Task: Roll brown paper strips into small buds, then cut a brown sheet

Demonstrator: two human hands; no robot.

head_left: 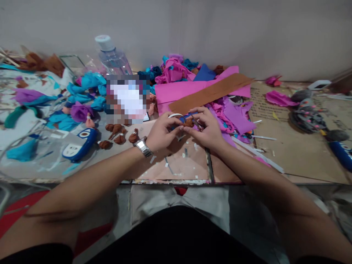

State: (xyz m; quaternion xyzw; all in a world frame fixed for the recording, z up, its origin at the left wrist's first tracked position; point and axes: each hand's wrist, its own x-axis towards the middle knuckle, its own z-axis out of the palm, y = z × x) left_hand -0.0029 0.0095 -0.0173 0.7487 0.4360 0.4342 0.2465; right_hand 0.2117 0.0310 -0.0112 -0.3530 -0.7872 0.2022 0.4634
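Observation:
My left hand [164,134] is closed, its fingers around a white-rimmed roll of tape [175,116] with blue inside it. Between the fingertips of both hands is a small brown crepe paper bundle [188,123], pinched by my right hand [205,127]. A thin dark object by the right fingers is too blurred to name. Left of my watch-wearing wrist lie several similar brown paper bundles [120,138], some with white bands. Just beyond my hands a brown crepe paper strip [209,93] rests across pink crepe paper [170,91].
Blue-and-white power socket [79,145] and a clear bottle [114,60] stand on the left. Turquoise and purple paper pieces [82,112] spread there too. A pincushion-like grey bundle [308,115] sits on the cardboard [297,150] at right. The table's front edge [170,181] runs below my hands.

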